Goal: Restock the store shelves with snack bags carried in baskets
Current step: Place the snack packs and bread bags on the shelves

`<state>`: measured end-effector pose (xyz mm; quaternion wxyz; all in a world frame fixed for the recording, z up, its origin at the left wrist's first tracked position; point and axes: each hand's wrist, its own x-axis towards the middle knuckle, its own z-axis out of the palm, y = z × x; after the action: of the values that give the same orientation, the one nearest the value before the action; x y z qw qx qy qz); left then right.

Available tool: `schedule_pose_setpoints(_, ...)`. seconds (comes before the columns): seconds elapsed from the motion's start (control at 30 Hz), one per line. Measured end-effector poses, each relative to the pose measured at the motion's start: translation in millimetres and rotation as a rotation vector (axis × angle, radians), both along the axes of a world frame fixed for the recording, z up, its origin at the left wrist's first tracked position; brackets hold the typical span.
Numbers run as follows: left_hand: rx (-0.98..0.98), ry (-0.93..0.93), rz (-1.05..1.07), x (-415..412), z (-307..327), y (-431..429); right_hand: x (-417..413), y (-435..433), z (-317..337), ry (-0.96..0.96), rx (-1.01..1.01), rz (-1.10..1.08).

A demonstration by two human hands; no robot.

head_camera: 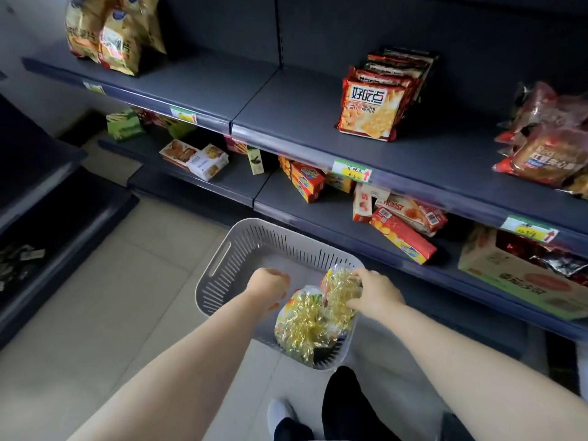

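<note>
Bare forearms reach down from the lower edge of the frame to the hands. The right hand [375, 292] pinches the top of a gold-patterned snack bag [340, 292] between thumb and curled fingers. The left hand [269, 289] hangs just beside it with its fingers curled under; whether it holds anything cannot be told. A second snack bag [302, 326] of the same kind lies below them in the grey slotted basket [222, 259], which sits on the tiled floor [127, 297] at centre frame, close to the dark shelves [302, 116]. On the upper shelf, right of centre, stands a row of red-and-orange cracker bags [370, 111]; yellow bags [111, 33] stand at upper left. Red and yellow boxes [402, 240] lie jumbled on the shelf beneath.
</note>
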<state>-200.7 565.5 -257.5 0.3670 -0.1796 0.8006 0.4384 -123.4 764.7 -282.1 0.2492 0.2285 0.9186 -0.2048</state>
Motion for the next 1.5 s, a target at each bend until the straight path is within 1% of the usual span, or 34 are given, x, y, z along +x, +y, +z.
schedule_pose_setpoints(0.17, -0.032, -0.010, 0.018, 1.8, -13.6, 8.7, -5.3, 3.8, -19.3, 0.050, 0.048, 0.217)
schedule_pose_setpoints(0.3, -0.050, -0.046, 0.014, 4.5, -22.3, 16.0, -14.6, 5.3, -30.8, 0.059, 0.033, 0.290)
schedule_pose_setpoints(0.47, -0.083, -0.044, 0.010, 7.6, -30.7, 21.8, -23.2, 13.8, -32.7, 0.118, -0.005, 0.233)
schedule_pose_setpoints(0.57, -0.105, -0.013, -0.005, 6.0, -31.7, 23.7, -27.1, 14.4, -27.3, 0.174, -0.066, 0.185)
schedule_pose_setpoints(0.7, -0.132, 0.008, -0.077, 2.2, -30.9, 25.0, -33.8, 12.5, -15.0, 0.212, -0.185, 0.112)
schedule_pose_setpoints(0.8, -0.149, 0.042, -0.146, -3.2, -27.5, 23.1, -41.7, 8.6, 3.5, 0.252, -0.230, 0.057)
schedule_pose_setpoints(0.93, -0.181, 0.165, -0.249, -18.2, -15.9, 18.8, -55.2, 9.7, 44.7, 0.320, -0.400, -0.020)
schedule_pose_setpoints(1.03, -0.122, 0.249, -0.315, -30.1, -1.3, 16.0, -62.3, 9.8, 78.1, 0.438, -0.514, -0.069)
schedule_pose_setpoints(1.07, -0.097, 0.270, -0.374, -33.4, 4.7, 15.8, -64.6, 9.5, 87.1, 0.487, -0.557, -0.094)
schedule_pose_setpoints(1.13, -0.107, 0.353, -0.525, -39.6, 17.4, 16.0, -69.9, 7.4, 104.0, 0.559, -0.631, -0.125)
schedule_pose_setpoints(1.23, -0.138, 0.517, -0.657, -45.6, 34.1, 13.7, -75.2, -3.0, 129.0, 0.570, -0.661, -0.092)
schedule_pose_setpoints(1.37, -0.110, 0.673, -0.660, -47.1, 47.0, 3.4, -75.1, -21.9, 149.4, 0.564, -0.745, -0.025)
schedule_pose_setpoints(1.43, -0.098, 0.689, -0.624, -44.1, 48.8, -5.6, -75.9, -26.7, 153.7, 0.583, -0.779, -0.036)
schedule_pose_setpoints(1.5, -0.055, 0.681, -0.509, -40.4, 46.9, -14.4, -76.7, -28.9, 155.4, 0.652, -0.851, -0.075)
